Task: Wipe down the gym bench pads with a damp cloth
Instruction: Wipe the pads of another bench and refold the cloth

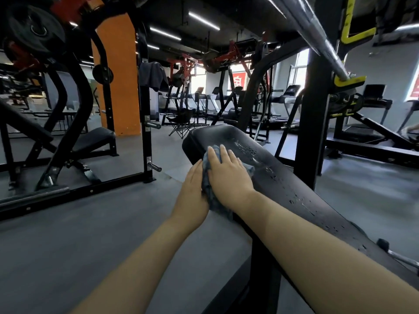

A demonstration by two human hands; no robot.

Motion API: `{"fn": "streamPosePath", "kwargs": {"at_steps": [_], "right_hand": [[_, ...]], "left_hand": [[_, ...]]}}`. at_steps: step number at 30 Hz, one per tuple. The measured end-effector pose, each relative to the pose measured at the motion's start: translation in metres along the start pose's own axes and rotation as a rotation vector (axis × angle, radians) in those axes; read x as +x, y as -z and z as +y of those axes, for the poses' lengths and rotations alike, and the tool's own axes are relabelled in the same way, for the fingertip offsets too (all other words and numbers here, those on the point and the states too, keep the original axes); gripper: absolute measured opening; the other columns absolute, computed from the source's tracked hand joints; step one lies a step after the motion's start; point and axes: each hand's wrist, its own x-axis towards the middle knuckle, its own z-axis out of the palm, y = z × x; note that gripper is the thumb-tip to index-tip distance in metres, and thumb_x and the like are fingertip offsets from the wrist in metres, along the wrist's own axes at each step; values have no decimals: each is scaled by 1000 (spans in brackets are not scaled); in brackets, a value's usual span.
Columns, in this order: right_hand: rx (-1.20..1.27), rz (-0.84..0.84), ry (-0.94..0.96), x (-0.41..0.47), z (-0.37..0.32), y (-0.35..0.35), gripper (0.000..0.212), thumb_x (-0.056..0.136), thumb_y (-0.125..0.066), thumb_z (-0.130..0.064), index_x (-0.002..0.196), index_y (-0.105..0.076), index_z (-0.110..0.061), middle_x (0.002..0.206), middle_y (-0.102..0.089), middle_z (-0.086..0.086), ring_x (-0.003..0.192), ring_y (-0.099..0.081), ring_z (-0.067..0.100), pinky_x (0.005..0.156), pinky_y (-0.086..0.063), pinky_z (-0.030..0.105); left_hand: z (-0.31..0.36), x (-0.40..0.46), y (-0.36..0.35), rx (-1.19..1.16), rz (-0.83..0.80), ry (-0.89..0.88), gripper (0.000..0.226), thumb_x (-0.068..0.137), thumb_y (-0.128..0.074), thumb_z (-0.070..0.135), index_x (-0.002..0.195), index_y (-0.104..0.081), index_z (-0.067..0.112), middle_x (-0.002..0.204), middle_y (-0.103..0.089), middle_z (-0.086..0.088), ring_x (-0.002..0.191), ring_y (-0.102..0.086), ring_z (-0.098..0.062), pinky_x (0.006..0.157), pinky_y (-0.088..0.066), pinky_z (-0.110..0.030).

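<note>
1. Two bare forearms reach up from the bottom of the frame.
2. At centre frame, the right hand [227,175] presses flat on the blue cloth [209,189]; the left hand [192,193] cups its left edge.
3. The bench pad [283,184] has droplets from centre to lower right, so most wiping appears left.

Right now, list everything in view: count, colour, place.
bench pad: one, black, centre to lower right, water droplets on top
cloth: one, blue-grey, on the pad's left edge under the hands
barbell: one, silver, overhead at upper right on a yellow hook
upright post: one, black, right of the pad
pillar: one, orange, left of centre
weight plate: one, black, upper left
incline bench: one, black, left
folding chair: one, black, mid-floor behind the pad
treadmills: several, black, by the far windows
left hand: one, against the cloth's left side
right hand: one, flat on top of the cloth
</note>
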Motion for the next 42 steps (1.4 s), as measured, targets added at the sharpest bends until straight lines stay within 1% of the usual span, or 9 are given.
{"fn": "streamPosePath", "kwargs": {"at_steps": [6,11,15,18,23,26,29,37,42], "right_hand": [[-29,26,-66,-11,-1,-1,67,99,-37,-40,151,1,-20,159,-1,13,145,-8,32,117,-12,45],[6,155,-57,-42,10,-4,67,84,-69,-25,139,-41,0,139,-44,27,125,-48,40,101,-41,46],[-27,10,-88,-75,20,-6,73,97,-47,-33,151,-4,-7,158,-8,15,145,-11,26,116,-16,35],[-55,-36,-164,-110,26,2,81,94,-53,-31,150,2,-9,158,-2,10,146,-7,23,116,-13,32],[-85,77,-265,-190,57,-11,55,79,-61,-21,127,-54,5,127,-57,24,111,-61,34,88,-52,40],[-155,37,-353,-259,85,-13,56,83,-38,-31,124,-58,3,125,-59,22,109,-62,34,87,-54,44],[-270,78,-434,-318,101,-9,54,83,-52,-34,125,-58,0,128,-57,22,109,-59,39,87,-51,48],[-217,95,-553,-306,84,-27,89,59,-83,-43,131,-52,0,128,-55,25,112,-58,41,93,-48,50],[-220,158,-520,-275,75,-31,79,63,-83,-29,134,-53,-13,127,-58,21,110,-60,40,90,-50,47]], "left_hand": [[2,4,7,-78,69,184,42,94,-44,3,133,-47,18,128,-53,-4,115,-50,-14,100,-43,-34],[21,-19,-1,84,-48,36,64,86,-47,-13,142,-37,17,95,-43,2,80,-44,8,76,-32,3],[42,-43,-16,61,-79,-16,45,93,-42,-8,137,-41,3,83,-36,12,80,-45,15,73,-35,0],[54,-66,-32,67,-140,19,38,93,-47,-3,131,-46,-1,103,-53,-9,93,-52,-2,79,-31,-6],[78,-120,-70,61,-279,-144,53,87,-49,1,139,-40,2,97,-49,-7,80,-54,-18,73,-39,-15],[104,-156,-102,120,-367,-261,53,78,-56,2,131,-50,0,90,-55,-9,67,-57,-19,56,-47,-21],[126,-186,-129,140,-422,-374,50,76,-59,4,126,-54,2,83,-55,-8,60,-55,-21,49,-49,-29],[116,-177,-115,240,-363,-388,48,79,-40,6,120,-64,14,82,-57,-10,62,-54,-27,50,-48,-32],[108,-171,-109,480,-174,-406,41,80,-55,3,119,-64,12,123,-52,-18,106,-50,-35,84,-47,-45]]}}
